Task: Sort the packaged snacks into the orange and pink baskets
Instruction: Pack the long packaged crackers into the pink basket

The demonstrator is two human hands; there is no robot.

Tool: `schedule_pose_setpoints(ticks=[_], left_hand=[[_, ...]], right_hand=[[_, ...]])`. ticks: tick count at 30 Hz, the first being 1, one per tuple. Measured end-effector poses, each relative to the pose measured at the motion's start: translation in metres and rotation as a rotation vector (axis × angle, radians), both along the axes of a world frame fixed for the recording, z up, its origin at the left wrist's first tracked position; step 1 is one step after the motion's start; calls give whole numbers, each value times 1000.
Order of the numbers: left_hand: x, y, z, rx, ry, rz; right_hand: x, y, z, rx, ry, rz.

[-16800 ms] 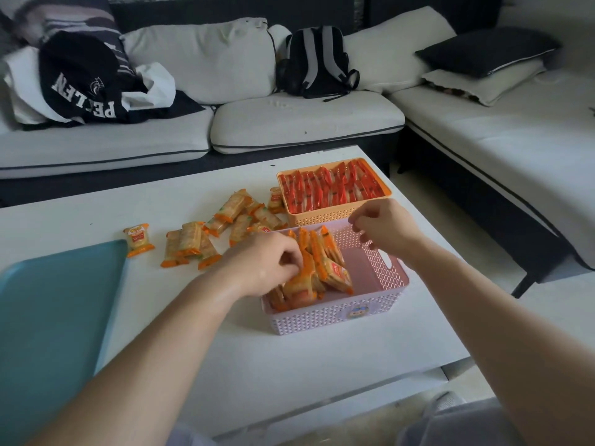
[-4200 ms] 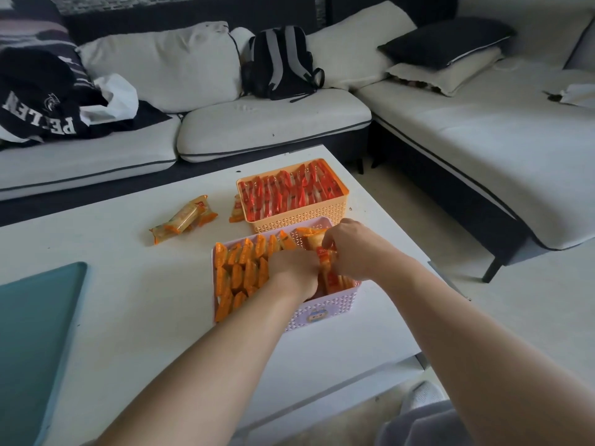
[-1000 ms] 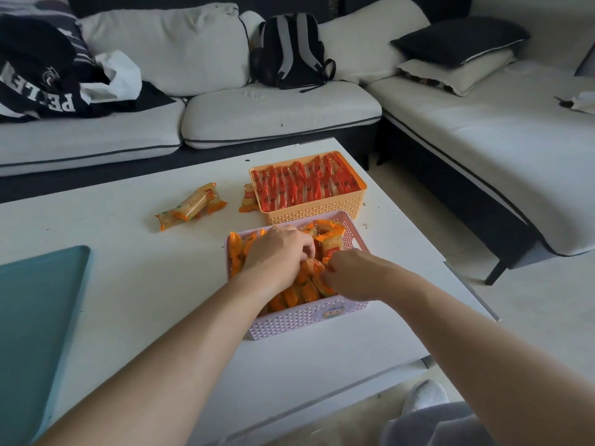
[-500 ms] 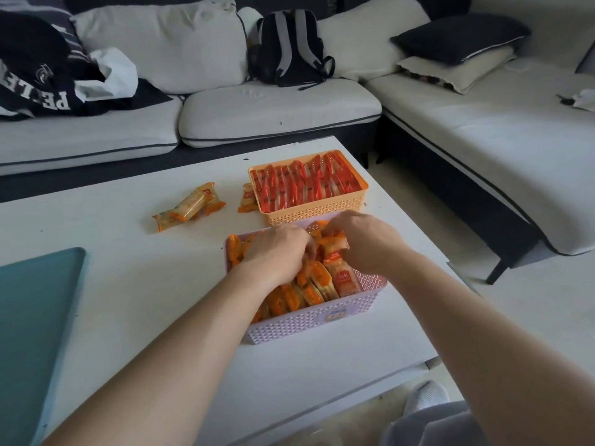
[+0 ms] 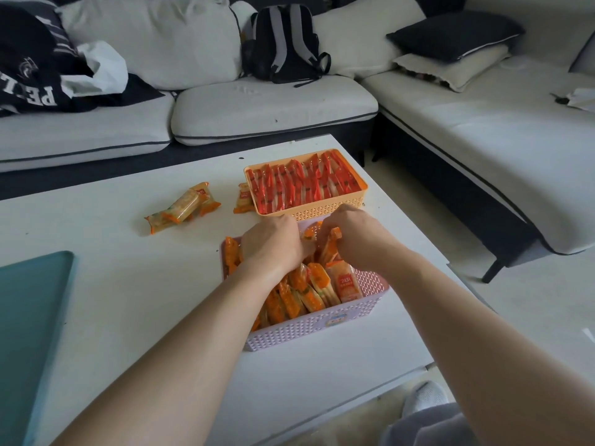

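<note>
The pink basket (image 5: 309, 329) stands near the table's front edge, packed with several orange-wrapped snack packets (image 5: 309, 289) on edge. Both my hands are inside its far end. My left hand (image 5: 273, 246) curls down among the packets there. My right hand (image 5: 351, 236) pinches an orange packet (image 5: 330, 244) at the far right of the row. Just behind, the orange basket (image 5: 314, 214) holds a tight row of red packets (image 5: 302, 185). Loose orange packets (image 5: 183, 206) lie on the table to the left, and one more orange packet (image 5: 243, 199) leans by the orange basket.
The white table (image 5: 128, 284) ends close in front of the pink basket and just right of both baskets. A teal tray (image 5: 29, 317) lies at the left edge. A sofa with a backpack (image 5: 283, 43), cushions and clothes wraps behind and to the right.
Over the last second my right hand has gone from the basket's near right corner to its far end, beside my left hand. The heap of loose packets has shrunk to a few.
</note>
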State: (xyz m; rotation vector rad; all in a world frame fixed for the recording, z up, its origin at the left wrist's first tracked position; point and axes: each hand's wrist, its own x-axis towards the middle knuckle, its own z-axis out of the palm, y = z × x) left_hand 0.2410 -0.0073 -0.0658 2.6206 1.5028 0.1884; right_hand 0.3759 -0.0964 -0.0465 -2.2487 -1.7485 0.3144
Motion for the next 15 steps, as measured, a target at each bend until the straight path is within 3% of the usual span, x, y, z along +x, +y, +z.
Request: schedule_pose_setpoints(ticks=[5,9,15], left_hand=[[2,3,4,-110,-60,47],[-5,8,4,-109,-71,70],[-9,2,4,-173,-208,-287]], right_hand=[[3,4,-7,43,121,-62],[0,6,-13,51,361,-70],[-6,10,-22,41,350,-93]])
